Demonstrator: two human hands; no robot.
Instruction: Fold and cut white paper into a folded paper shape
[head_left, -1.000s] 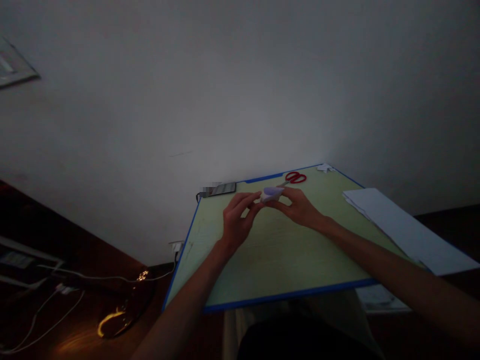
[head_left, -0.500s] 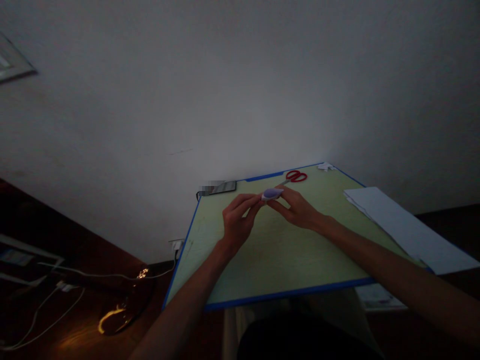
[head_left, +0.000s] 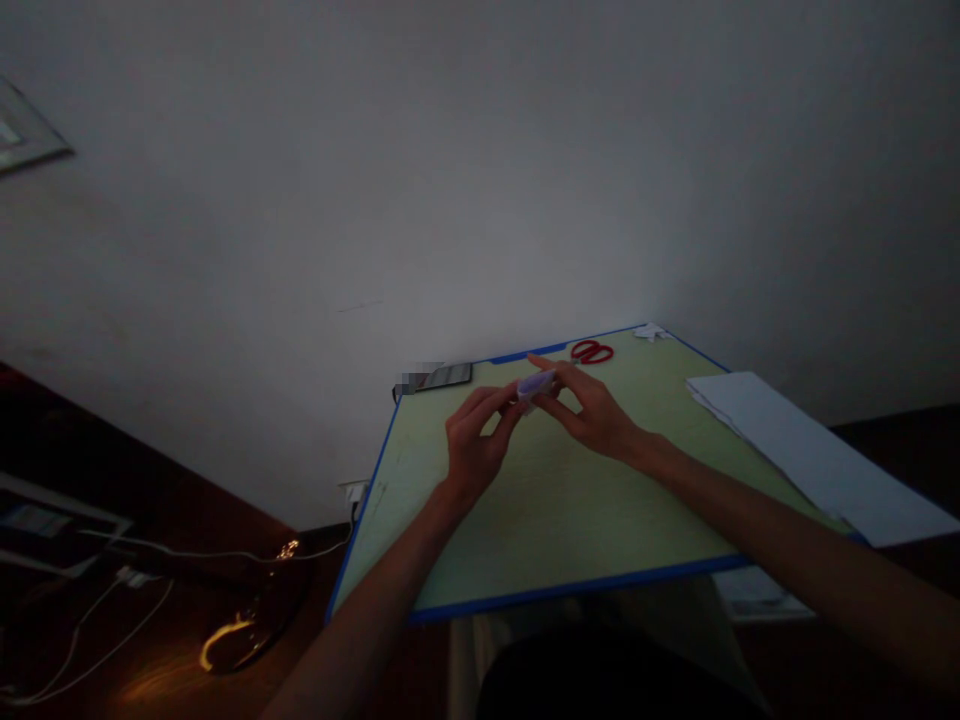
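A small folded piece of pale paper (head_left: 536, 385) is pinched between both my hands above the far part of a green, blue-edged table (head_left: 555, 520). My left hand (head_left: 474, 440) holds its left end with fingertips. My right hand (head_left: 589, 405) grips its right side, the index finger stretched over the top. The room is dim and the paper's shape is hard to make out.
Red-handled scissors (head_left: 592, 351) lie at the table's far edge, with a paper scrap (head_left: 649, 332) at the far corner. A stack of white sheets (head_left: 802, 455) covers the right side. A dark phone (head_left: 444, 376) sits at the far left corner. Cables (head_left: 120, 585) run over the floor at left.
The paper piece has turned and shifted slightly left between my fingers. My right index finger has lifted over its top. The arms have stayed in place.
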